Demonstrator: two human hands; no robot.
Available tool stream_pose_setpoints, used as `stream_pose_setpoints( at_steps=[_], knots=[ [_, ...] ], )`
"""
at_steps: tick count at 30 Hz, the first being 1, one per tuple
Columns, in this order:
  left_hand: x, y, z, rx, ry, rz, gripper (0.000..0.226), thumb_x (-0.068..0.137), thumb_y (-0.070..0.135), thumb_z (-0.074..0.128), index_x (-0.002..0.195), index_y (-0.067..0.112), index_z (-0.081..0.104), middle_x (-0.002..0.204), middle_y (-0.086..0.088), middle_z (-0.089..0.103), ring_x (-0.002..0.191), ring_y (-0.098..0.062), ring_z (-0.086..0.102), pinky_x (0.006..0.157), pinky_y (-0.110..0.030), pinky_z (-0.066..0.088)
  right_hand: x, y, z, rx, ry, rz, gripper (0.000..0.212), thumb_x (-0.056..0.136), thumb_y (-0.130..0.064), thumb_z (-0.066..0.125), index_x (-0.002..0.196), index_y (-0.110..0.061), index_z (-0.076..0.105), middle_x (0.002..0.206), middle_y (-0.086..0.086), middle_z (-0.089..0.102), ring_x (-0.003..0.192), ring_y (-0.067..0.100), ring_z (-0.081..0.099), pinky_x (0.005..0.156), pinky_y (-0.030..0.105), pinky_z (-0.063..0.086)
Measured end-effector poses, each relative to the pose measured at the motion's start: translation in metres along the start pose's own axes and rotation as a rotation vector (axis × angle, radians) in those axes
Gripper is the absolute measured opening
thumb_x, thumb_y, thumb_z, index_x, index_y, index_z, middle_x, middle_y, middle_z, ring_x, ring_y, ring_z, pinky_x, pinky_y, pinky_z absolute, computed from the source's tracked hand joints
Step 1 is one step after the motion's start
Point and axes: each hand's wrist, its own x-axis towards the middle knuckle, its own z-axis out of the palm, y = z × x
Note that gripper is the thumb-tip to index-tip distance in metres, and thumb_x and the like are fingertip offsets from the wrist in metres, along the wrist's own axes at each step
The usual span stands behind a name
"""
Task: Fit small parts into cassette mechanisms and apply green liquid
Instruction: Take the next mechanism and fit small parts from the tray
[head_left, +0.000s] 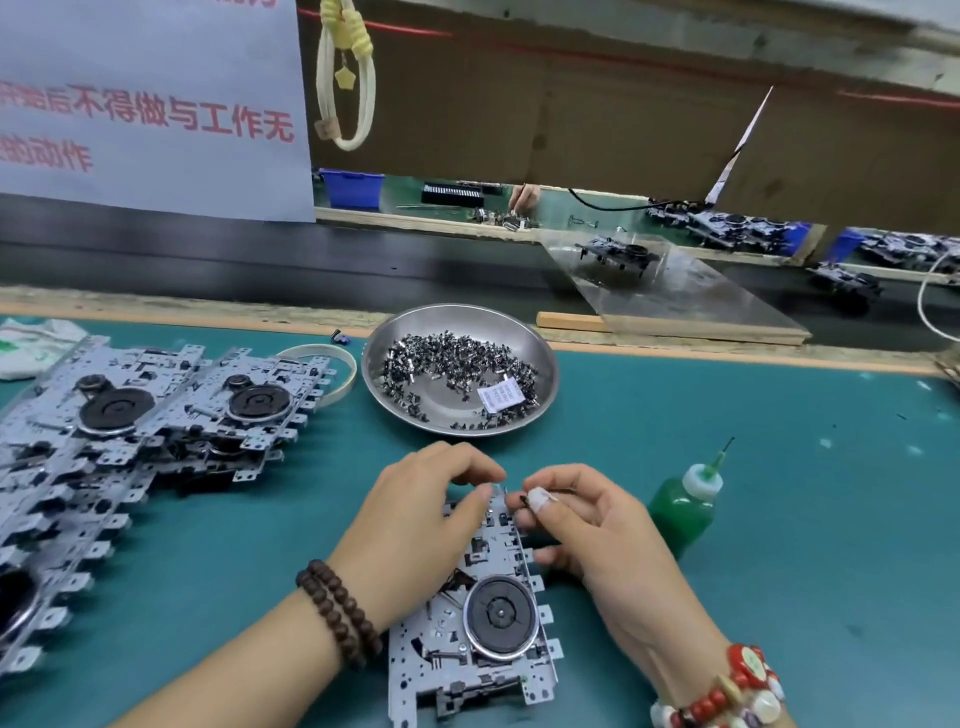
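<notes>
Where parts pile, steel dish (540, 358)

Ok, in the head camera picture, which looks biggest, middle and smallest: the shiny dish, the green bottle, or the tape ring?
1. The metal dish looks biggest.
2. and 3. The green bottle and the tape ring look alike; the ring is half hidden and farther away, so no ranking.

My desk (727, 519) has a teal mat with a wooden strip along its far edge. On it lie the cassette mechanism (488, 623) right in front of me, a stack of mechanisms (130, 441) at my left, and a steel dish of small parts (460, 369) farther back. The green liquid bottle (683, 506) stands at my right, and a roll of tape (332, 371) and a white bag (31, 348) lie at far left.
</notes>
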Motion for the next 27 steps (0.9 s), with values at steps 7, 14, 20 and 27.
stream_pose_setpoints(
  at_steps=[7, 14, 20, 27],
  knots=[
    [-0.0041, -0.0057, 0.0003, -0.04, 0.02, 0.083, 0.022, 0.085, 0.026, 0.061, 0.08, 0.044, 0.052, 0.088, 0.022, 0.06, 0.093, 0.003, 0.052, 0.083, -0.013, 0.037, 0.0009, 0.0024, 0.0003, 0.034, -0.038, 0.021, 0.014, 0.087, 0.001, 0.055, 0.095, -0.01, 0.06, 0.074, 0.003, 0.073, 0.066, 0.002, 0.065, 0.052, 0.014, 0.05],
    [-0.0044, -0.0077, 0.0002, -0.076, 0.013, 0.094, 0.012, 0.083, 0.026, 0.064, 0.083, 0.036, 0.059, 0.086, 0.022, 0.06, 0.093, 0.001, 0.051, 0.082, -0.013, 0.037, 0.0031, 0.002, 0.002, -0.033, -0.036, -0.002, 0.012, 0.086, -0.001, 0.058, 0.087, -0.012, 0.064, 0.066, 0.001, 0.07, 0.062, 0.001, 0.063, 0.051, 0.014, 0.049],
    [-0.0044, -0.0105, -0.0008, -0.105, -0.005, 0.079, 0.011, 0.083, 0.026, 0.065, 0.083, 0.036, 0.061, 0.085, 0.022, 0.06, 0.092, 0.002, 0.052, 0.08, -0.013, 0.038, 0.0027, 0.0028, 0.0011, -0.029, -0.014, 0.007, 0.01, 0.085, 0.0, 0.058, 0.081, -0.008, 0.059, 0.067, 0.004, 0.071, 0.063, 0.004, 0.065, 0.051, 0.014, 0.049],
    [-0.0047, -0.0096, -0.001, -0.123, -0.012, 0.064, 0.012, 0.084, 0.029, 0.065, 0.08, 0.038, 0.059, 0.096, 0.023, 0.058, 0.093, 0.0, 0.052, 0.079, -0.01, 0.036, 0.0012, 0.0011, 0.003, -0.145, -0.017, -0.049, 0.012, 0.084, 0.0, 0.06, 0.077, -0.01, 0.06, 0.064, -0.004, 0.064, 0.045, 0.005, 0.048, 0.047, 0.012, 0.042]
  ],
)
